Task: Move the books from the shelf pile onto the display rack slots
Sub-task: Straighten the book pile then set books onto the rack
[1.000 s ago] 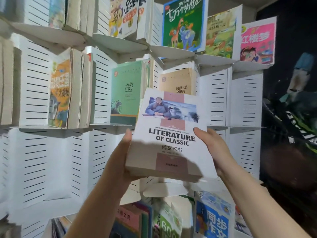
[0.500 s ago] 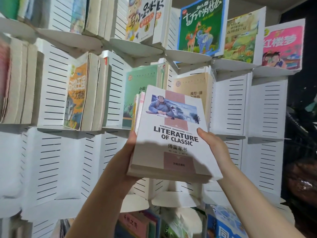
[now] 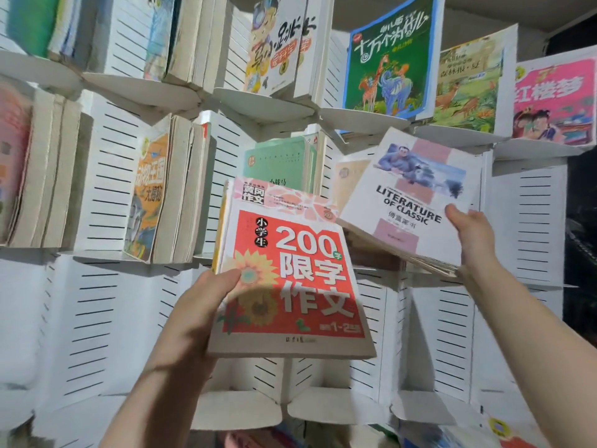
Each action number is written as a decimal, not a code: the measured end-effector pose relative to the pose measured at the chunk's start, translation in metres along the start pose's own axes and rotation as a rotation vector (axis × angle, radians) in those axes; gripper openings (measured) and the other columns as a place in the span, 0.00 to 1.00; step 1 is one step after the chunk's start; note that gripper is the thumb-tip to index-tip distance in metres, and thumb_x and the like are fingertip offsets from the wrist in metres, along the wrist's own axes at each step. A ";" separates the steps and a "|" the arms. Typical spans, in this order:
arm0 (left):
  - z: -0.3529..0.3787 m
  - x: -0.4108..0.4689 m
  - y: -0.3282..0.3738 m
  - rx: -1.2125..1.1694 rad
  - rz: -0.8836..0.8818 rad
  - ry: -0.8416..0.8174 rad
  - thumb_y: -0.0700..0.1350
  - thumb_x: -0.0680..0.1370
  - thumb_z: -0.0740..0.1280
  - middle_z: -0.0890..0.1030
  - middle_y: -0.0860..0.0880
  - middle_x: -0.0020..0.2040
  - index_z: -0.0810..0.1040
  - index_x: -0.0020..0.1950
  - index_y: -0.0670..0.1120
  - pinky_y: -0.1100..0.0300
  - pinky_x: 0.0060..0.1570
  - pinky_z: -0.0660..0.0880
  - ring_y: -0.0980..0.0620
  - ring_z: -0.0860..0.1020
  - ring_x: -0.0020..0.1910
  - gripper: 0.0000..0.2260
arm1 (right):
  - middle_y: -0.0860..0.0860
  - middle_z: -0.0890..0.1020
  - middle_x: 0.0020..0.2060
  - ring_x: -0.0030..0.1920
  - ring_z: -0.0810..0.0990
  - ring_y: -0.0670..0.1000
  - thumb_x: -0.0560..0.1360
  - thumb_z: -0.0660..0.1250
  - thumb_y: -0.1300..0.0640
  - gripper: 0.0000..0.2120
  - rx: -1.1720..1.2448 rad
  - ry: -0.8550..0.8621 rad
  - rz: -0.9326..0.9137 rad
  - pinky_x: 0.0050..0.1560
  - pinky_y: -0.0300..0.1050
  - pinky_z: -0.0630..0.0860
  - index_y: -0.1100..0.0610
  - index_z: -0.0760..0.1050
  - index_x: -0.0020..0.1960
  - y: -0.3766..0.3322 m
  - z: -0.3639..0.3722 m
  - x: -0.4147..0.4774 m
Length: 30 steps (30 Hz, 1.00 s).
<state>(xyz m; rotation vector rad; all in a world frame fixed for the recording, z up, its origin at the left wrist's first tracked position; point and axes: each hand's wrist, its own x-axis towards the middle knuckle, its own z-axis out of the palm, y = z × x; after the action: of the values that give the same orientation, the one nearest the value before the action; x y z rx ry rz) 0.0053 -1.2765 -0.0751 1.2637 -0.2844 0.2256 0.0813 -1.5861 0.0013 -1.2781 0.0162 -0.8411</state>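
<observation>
Your left grip holds the 200-character composition book in front of the display rack, at its middle tier. Just right of it and higher, your right grip holds the Literature of Classic book, tilted. Behind both, upright books stand in the rack's slots. The giraffe-and-elephant book sits on the tier above.
</observation>
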 end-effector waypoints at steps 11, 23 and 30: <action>-0.001 0.016 -0.011 -0.056 -0.071 0.061 0.45 0.74 0.67 0.82 0.50 0.27 0.77 0.43 0.46 0.68 0.19 0.71 0.56 0.80 0.23 0.04 | 0.50 0.74 0.40 0.34 0.73 0.48 0.74 0.65 0.62 0.11 -0.286 0.082 -0.273 0.31 0.37 0.70 0.52 0.63 0.48 0.033 0.024 0.041; -0.006 0.014 -0.019 -0.096 -0.009 -0.093 0.47 0.64 0.65 0.85 0.43 0.40 0.79 0.53 0.44 0.58 0.27 0.77 0.46 0.84 0.34 0.20 | 0.57 0.70 0.66 0.66 0.68 0.60 0.76 0.65 0.52 0.29 -0.931 0.191 -0.370 0.62 0.57 0.66 0.56 0.60 0.73 0.079 0.048 0.016; -0.005 0.024 -0.021 -0.063 -0.035 -0.192 0.44 0.64 0.64 0.85 0.45 0.39 0.76 0.58 0.42 0.59 0.28 0.78 0.46 0.84 0.35 0.22 | 0.49 0.69 0.70 0.69 0.65 0.59 0.67 0.70 0.42 0.42 -0.999 -0.050 -0.231 0.63 0.64 0.67 0.45 0.51 0.74 0.078 0.031 0.016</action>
<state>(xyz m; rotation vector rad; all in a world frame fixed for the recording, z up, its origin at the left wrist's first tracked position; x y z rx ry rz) 0.0352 -1.2771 -0.0880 1.2289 -0.4305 0.0650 0.1492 -1.5662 -0.0474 -2.2681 0.2829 -1.0402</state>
